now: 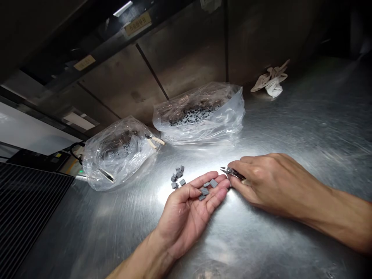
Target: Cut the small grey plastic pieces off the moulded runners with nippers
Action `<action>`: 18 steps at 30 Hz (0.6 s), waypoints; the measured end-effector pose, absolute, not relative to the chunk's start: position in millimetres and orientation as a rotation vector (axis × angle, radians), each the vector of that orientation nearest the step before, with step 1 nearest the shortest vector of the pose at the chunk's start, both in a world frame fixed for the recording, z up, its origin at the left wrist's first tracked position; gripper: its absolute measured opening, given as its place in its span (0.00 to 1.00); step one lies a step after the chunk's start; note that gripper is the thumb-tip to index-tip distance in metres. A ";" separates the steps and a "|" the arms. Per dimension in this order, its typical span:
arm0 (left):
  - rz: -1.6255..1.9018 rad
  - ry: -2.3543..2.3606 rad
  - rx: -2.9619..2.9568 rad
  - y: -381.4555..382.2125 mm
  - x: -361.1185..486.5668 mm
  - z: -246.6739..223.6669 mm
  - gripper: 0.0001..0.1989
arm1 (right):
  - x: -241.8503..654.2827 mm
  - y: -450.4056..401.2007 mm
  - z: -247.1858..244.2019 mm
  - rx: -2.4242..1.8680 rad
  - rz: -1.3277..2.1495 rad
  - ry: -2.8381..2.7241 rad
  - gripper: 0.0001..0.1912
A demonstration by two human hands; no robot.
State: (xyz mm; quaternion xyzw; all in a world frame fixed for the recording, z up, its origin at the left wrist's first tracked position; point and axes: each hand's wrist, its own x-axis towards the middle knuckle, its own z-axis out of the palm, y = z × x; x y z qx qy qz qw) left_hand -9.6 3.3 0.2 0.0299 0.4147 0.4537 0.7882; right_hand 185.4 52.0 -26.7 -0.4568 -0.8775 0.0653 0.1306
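Head view: a person's left hand point(186, 209) lies palm up above a shiny steel tabletop point(305, 104); its fingers point(217, 193) are open and a little apart, and a few small grey ribbed blocks point(204, 191) sit on them; the right hand point(270, 182) is just beside it; its fingers point(247, 164) are clamped on small steel snips point(232, 173); a little pile of grey blocks point(178, 176) lies near the left hand; a clear plastic bag point(200, 131) holds many grey blocks; a second clear plastic bag point(116, 155) holds some too; cream-handled pliers point(154, 140) lie on its edge; a crumpled white cloth point(271, 79) lies farther back; two tan labels point(138, 23) are too blurry to read.
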 end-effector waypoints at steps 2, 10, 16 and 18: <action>0.973 0.901 0.099 3.0 -9.3 0.6 0.28 | 185.3 52.0 -26.6 -1.334 0.199 -2.550 0.14; 0.957 0.845 0.201 2.1 -12.2 0.9 0.23 | 184.4 51.9 -24.3 -1.349 0.215 -2.540 0.14; 0.954 0.847 0.221 2.5 -11.8 0.1 0.21 | 184.6 51.9 -24.0 -1.333 0.195 -2.526 0.14; 0.955 0.844 0.225 2.4 -12.1 0.1 0.21 | 184.7 51.8 -23.7 -1.328 0.189 -2.518 0.13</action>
